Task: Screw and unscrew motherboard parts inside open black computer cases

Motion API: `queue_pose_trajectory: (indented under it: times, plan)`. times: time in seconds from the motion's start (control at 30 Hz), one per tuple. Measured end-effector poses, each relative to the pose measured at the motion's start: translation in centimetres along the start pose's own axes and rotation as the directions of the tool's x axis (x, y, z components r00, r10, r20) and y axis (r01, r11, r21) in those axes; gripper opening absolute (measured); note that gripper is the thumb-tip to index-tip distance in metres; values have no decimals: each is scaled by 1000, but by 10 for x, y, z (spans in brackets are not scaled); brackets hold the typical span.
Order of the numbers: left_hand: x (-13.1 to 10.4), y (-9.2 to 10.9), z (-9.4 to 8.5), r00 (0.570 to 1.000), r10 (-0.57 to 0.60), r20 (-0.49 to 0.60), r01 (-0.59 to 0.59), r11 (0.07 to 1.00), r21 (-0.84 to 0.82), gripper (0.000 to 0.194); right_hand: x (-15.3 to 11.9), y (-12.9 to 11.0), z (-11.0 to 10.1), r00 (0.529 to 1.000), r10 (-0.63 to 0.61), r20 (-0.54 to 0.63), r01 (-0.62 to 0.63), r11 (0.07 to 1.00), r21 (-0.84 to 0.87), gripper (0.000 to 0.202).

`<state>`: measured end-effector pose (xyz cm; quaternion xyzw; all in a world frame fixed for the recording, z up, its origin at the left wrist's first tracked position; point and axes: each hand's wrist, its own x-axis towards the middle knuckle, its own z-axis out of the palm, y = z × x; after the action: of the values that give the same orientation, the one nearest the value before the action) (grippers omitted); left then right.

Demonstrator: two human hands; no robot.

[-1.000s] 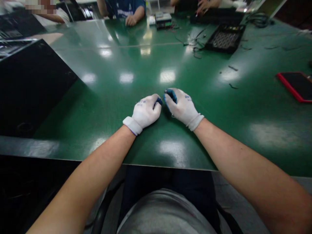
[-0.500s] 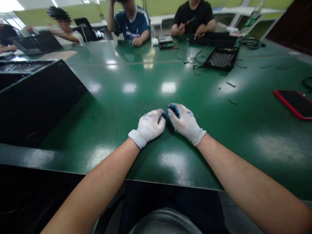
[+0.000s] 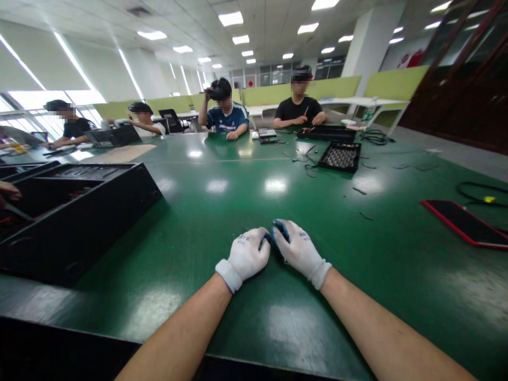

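Note:
Both my hands wear white gloves with blue-coated palms and rest on the green tabletop [image 3: 278, 323], close side by side. My left hand [image 3: 249, 253] is loosely closed, its fingers curled under and the thumb near the index finger; I see nothing in it. My right hand [image 3: 298, 247] is bent, with a gap between thumb and fingers where the blue coating shows and no object appears. The fingertips of the two hands almost meet; whether they touch I cannot tell.
At left stands a large black metal case [image 3: 107, 211], with another person's hand [image 3: 11, 190] at its far side. Rightward lies a red-edged black device [image 3: 464, 222] beside a black cable [image 3: 480, 185]. Farther back are a black tray [image 3: 340, 157], short dark scraps [image 3: 359, 191] and several seated people.
The view has tilted up, so the ceiling and more of the room now show and my hands appear lower. The hands keep the same pose on the table.

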<state>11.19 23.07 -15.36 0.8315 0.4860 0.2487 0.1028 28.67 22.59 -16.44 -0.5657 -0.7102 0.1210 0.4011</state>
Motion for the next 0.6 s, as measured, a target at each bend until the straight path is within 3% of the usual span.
queue_pose_trajectory:
  times: [0.6]
  plan:
    - [0, 1, 0, 1000, 28, 2, -28, 999, -32, 19, -2, 3, 2, 1000, -16, -1, 16, 1000, 0, 40]
